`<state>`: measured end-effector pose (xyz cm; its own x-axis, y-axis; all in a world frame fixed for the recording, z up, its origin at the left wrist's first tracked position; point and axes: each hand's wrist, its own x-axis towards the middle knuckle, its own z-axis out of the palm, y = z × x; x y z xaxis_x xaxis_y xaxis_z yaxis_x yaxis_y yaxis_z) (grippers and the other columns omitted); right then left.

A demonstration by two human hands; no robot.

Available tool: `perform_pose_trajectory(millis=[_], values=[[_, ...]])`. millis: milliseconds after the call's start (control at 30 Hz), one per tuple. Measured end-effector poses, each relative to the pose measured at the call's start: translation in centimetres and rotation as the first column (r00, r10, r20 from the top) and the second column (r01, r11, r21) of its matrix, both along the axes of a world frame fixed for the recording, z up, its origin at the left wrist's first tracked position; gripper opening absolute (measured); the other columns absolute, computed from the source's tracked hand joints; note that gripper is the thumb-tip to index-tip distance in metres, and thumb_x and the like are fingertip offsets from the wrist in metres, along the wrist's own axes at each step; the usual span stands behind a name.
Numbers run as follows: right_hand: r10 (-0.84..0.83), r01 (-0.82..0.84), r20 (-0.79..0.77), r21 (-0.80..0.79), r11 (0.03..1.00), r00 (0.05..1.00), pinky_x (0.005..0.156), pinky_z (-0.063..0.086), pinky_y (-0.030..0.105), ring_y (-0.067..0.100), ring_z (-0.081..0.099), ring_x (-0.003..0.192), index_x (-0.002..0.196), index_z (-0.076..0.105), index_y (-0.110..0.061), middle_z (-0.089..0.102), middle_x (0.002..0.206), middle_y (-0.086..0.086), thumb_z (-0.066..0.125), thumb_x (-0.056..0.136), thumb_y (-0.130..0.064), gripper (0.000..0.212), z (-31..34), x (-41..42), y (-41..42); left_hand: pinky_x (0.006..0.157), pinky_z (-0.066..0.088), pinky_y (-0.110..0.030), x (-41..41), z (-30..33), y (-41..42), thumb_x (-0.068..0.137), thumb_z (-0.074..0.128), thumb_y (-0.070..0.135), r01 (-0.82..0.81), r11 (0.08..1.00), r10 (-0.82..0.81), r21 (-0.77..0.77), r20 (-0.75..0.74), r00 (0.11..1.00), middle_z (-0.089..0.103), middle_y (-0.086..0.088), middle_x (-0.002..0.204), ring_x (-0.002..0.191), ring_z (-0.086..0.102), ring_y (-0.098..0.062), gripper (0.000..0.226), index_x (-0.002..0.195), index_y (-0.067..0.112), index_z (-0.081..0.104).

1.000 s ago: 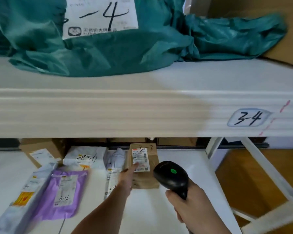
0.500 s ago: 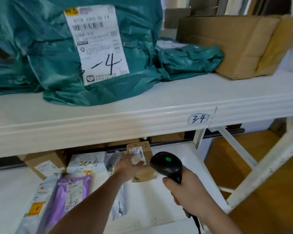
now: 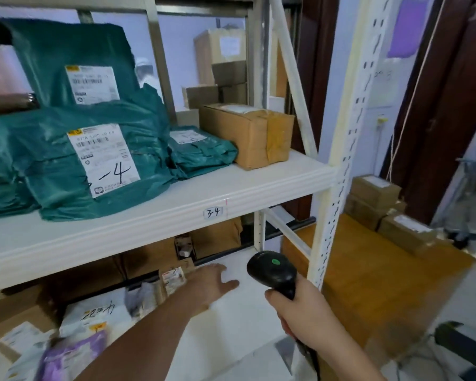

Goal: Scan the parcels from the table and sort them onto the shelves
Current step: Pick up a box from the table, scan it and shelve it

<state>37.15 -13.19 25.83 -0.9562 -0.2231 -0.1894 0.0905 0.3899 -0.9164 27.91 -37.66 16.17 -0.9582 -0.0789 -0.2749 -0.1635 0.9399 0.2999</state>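
A white shelf rack (image 3: 261, 185) stands in a storeroom with a wood floor. The left hand (image 3: 208, 283) reaches under the shelf marked 3-4, its fingers straight and apart, holding nothing. Just left of it sits a small brown parcel (image 3: 175, 279) on the lower shelf. Right of that hand, the right hand (image 3: 300, 309) grips a black scanner (image 3: 272, 270). Green bags (image 3: 74, 160) lie on the shelf above.

Right hand (image 3: 302, 312) grips scanner (image 3: 272, 272); left hand (image 3: 208, 284) flat beside small parcel (image 3: 173, 280).

shelf edge tag (image 3: 213, 212) reads "3-4"; green parcel's label (image 3: 105, 158) handwritten "-4".
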Motion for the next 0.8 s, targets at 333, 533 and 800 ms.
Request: perform_pose_trajectory(millis=[333, 533, 800], values=[[-0.206, 0.212, -0.095, 0.057, 0.976, 0.974, 0.056, 0.044, 0.031, 0.013, 0.055, 0.051, 0.087, 0.059, -0.024, 0.057, 0.053, -0.003, 0.063, 0.087, -0.023, 0.004, 0.6, 4.3, 18.8, 0.095, 0.05, -0.031, -1.2, 0.9, 21.3, 0.1, 0.051, 0.065, 0.277, 0.96, -0.28, 0.045, 0.117, 0.953, 0.063, 0.001, 0.139, 0.111, 0.061, -0.016, 0.055, 0.142, 0.03, 0.056], [-0.344, 0.346, -0.067, 0.026, 0.938, 0.937, 0.054, 0.044, 0.029, 0.013, 0.056, 0.053, 0.088, 0.058, -0.024, 0.055, 0.056, -0.007, 0.063, 0.088, -0.024, 0.005, 0.8, 4.8, 28.8, 0.102, 0.048, -0.037, -4.3, 0.4, 33.7, 0.086, 0.039, 0.083, 0.4, 0.915, -0.404, 0.058, 0.09, 0.91, 0.06, -0.005, 0.145, 0.126, 0.059, -0.025, 0.084, 0.144, 0.024, 0.055], [-0.462, 0.467, -0.088, 0.051, 0.883, 0.882, 0.059, 0.044, 0.03, 0.018, 0.055, 0.057, 0.083, 0.06, -0.022, 0.057, 0.061, -0.001, 0.065, 0.082, -0.026, 0.006, -0.3, 0.2, 36.7, 0.115, 0.042, -0.04, -10.6, -0.5, 44.5, 0.099, 0.042, 0.073, 0.482, 0.876, -0.48, -0.016, 0.062, 0.875, 0.044, -0.01, 0.161, 0.143, 0.048, -0.027, 0.085, 0.16, 0.015, 0.035]])
